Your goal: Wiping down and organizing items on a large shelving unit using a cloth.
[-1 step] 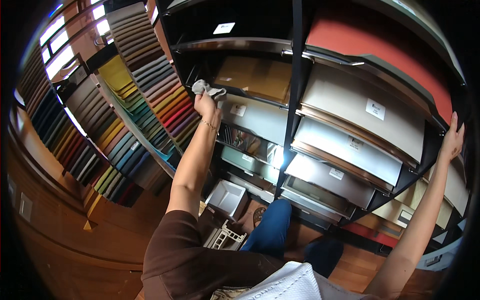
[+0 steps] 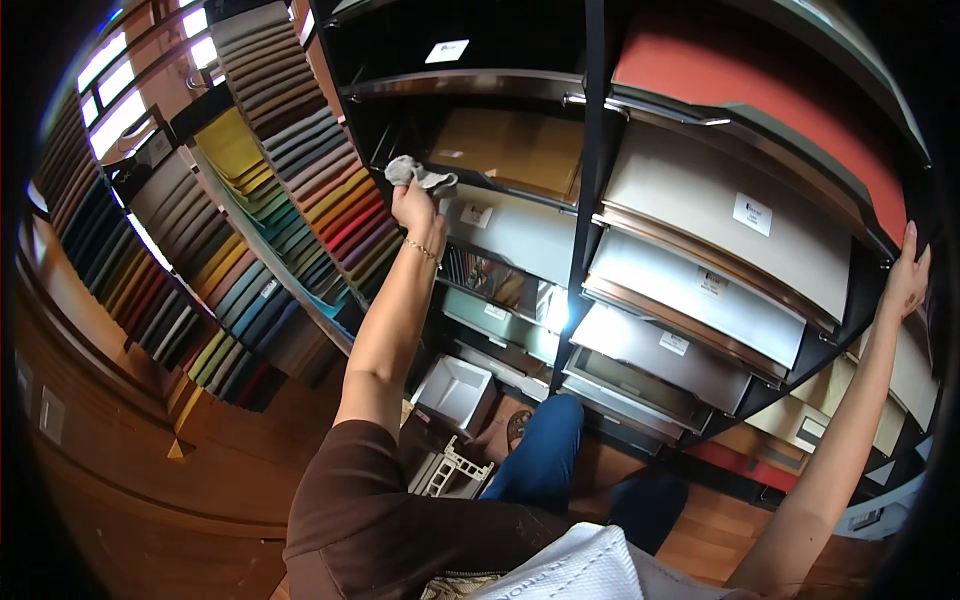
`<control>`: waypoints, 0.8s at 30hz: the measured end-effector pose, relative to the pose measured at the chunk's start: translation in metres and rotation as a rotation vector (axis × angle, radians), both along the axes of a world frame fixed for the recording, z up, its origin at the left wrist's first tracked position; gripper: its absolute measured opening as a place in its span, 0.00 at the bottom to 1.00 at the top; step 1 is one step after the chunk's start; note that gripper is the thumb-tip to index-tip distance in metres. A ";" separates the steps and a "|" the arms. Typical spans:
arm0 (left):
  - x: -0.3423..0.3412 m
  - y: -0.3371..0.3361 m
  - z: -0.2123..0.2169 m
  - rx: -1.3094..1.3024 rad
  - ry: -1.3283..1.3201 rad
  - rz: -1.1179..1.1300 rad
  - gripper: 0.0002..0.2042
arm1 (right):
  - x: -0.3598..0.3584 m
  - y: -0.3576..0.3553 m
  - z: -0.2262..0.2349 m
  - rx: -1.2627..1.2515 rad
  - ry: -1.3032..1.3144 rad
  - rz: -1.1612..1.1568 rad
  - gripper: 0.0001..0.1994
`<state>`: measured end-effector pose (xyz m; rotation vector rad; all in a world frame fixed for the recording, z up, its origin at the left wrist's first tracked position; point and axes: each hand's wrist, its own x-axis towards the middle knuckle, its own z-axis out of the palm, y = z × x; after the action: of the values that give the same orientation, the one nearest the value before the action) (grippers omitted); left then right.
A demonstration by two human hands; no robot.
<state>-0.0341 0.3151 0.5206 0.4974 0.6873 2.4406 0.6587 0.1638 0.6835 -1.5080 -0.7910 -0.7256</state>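
My left hand [image 2: 415,210] is closed around a crumpled grey-white cloth [image 2: 407,171]. It is held at the left side of a dark display rack [image 2: 594,150], by a shelf edge below a brown sample panel [image 2: 515,150]. A pale grey panel [image 2: 520,235] with a small label lies just beneath that hand. Far to the right, my right hand [image 2: 907,280] rests against the rack's outer edge, its visible fingers stretched out. It is near the corner of a red panel [image 2: 760,110] and holds no loose object that I can see.
Fabric swatches [image 2: 340,195] in many colours hang in columns at the left. Sloping shelves hold beige panels [image 2: 680,180] and white panels [image 2: 640,275]. Low down stand a white bin [image 2: 455,393] and a cream plastic frame piece [image 2: 452,470], beside my blue-trousered leg [image 2: 545,440].
The view has shifted very slightly. My left hand with the cloth appears a touch farther right; my right hand stays at the rack's edge.
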 end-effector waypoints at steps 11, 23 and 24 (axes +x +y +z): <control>0.116 -0.058 -0.038 0.008 0.572 0.102 0.01 | -0.003 0.011 0.004 -0.047 0.056 -0.030 0.46; 0.132 -0.051 -0.049 -0.104 2.021 0.297 0.15 | -0.014 0.002 0.000 -0.001 0.000 -0.042 0.44; 0.129 -0.042 -0.045 -0.191 2.012 0.350 0.15 | -0.012 -0.002 0.000 -0.001 -0.004 -0.051 0.44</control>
<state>0.0945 0.2727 0.4761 2.8647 1.6603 1.2040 0.6466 0.1621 0.6835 -1.5324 -0.7580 -0.7670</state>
